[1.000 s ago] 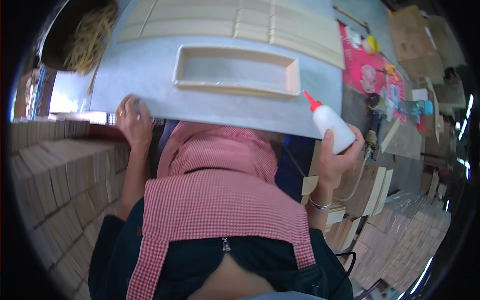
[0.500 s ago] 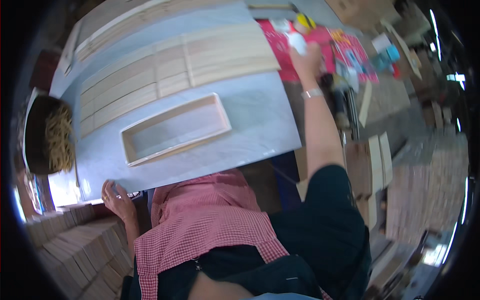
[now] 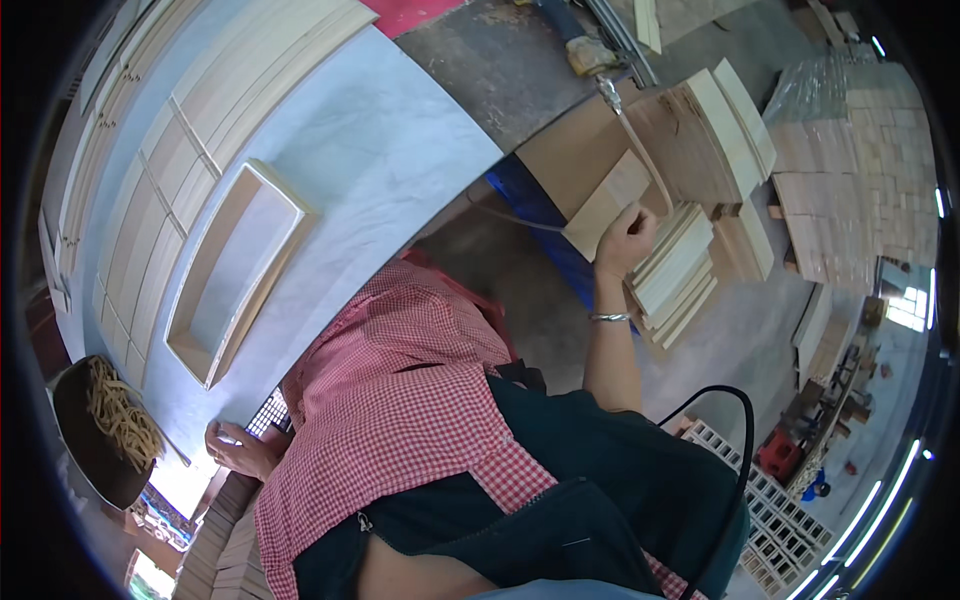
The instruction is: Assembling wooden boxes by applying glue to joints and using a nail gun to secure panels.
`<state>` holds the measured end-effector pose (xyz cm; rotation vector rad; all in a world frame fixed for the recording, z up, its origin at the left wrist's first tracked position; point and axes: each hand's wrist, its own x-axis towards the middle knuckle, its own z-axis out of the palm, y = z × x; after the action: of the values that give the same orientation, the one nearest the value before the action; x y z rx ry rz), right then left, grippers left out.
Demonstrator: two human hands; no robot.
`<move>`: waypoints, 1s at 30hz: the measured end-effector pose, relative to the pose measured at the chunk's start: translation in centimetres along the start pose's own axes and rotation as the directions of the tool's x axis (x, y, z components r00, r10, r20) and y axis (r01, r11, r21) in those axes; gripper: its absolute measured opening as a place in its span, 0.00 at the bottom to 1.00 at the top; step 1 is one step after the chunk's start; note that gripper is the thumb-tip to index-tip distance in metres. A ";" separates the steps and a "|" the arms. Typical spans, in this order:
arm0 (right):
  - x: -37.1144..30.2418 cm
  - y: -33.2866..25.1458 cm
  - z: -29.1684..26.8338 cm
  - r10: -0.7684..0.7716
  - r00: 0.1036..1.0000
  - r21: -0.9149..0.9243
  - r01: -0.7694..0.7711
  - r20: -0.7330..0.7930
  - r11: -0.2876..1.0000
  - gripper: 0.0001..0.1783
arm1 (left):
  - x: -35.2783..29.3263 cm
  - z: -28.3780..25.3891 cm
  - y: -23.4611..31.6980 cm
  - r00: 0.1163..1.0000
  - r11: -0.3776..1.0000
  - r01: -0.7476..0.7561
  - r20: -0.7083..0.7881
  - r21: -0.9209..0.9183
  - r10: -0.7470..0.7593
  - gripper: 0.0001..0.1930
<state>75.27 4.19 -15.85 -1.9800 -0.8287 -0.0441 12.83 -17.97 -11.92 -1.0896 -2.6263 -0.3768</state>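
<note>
My right hand [image 3: 628, 240] is over the left end of a stack of thin pale wooden boards [image 3: 680, 265] beside the table. Its fingers are curled closed, and what is in them, if anything, is hidden. A silver bangle circles that wrist. My left hand [image 3: 240, 448] hangs by the table's near edge, fingers loosely bent and apart, holding nothing that I can see. On the light grey tabletop [image 3: 385, 130] lies an open rectangular wooden frame [image 3: 270, 270], away from both hands. Behind it, pale wooden slats [image 3: 180, 150] lie side by side in rows.
A dark bin [image 3: 75, 410] of curled wood strips stands at the table's left. An air tool [image 3: 585, 52] with a hose lies on the darker surface to the right. Cardboard boxes [image 3: 650, 130] and blue material [image 3: 535, 225] are below it. Wrapped wood stacks [image 3: 825, 190] stand farther right.
The view has turned right. My right hand has come back from the red sheet, without the white object, to the board stack. My left hand remains by the table edge.
</note>
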 end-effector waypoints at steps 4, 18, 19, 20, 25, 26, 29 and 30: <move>-2.0 10.7 0.7 0.169 0.950 -0.612 0.030 0.264 0.790 0.21 | 0.4 0.9 -0.6 1.000 1.000 0.003 -0.012 -0.002 -0.003 0.14; -2.0 11.3 3.9 0.442 0.706 -0.743 0.179 0.553 0.645 0.52 | -0.4 0.1 2.0 1.000 0.994 0.026 0.019 -0.110 -0.024 0.17; -1.1 11.9 4.4 0.424 0.654 -0.725 0.288 0.626 0.626 0.49 | -0.5 -0.1 1.5 1.000 0.993 0.026 0.011 -0.119 -0.024 0.17; 0.2 13.2 4.7 0.411 0.595 -0.695 0.392 0.691 0.603 0.45 | -0.4 -0.2 1.0 1.000 0.994 0.010 0.008 -0.112 -0.009 0.17; 2.6 23.6 4.9 0.226 0.687 -0.530 0.267 0.690 0.805 0.34 | 0.1 1.0 2.3 1.000 0.990 -0.021 -0.014 -0.139 0.019 0.16; 1.0 20.6 5.6 0.221 0.729 -0.526 0.218 0.648 0.822 0.39 | -0.6 0.7 1.7 1.000 0.993 0.016 -0.011 -0.116 -0.018 0.16; -2.9 13.0 6.6 0.371 0.832 -0.781 0.114 0.413 0.614 0.39 | -1.0 0.3 1.6 0.998 0.994 0.054 -0.012 -0.098 -0.056 0.16; -3.7 12.4 6.8 0.369 0.872 -0.810 0.052 0.322 0.585 0.42 | -0.9 0.3 1.5 0.998 0.994 0.061 -0.001 -0.092 -0.061 0.16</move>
<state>77.44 3.67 -30.25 -3.0251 -1.0272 0.2179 14.50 -17.46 -12.34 -1.0374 -2.6676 -0.5168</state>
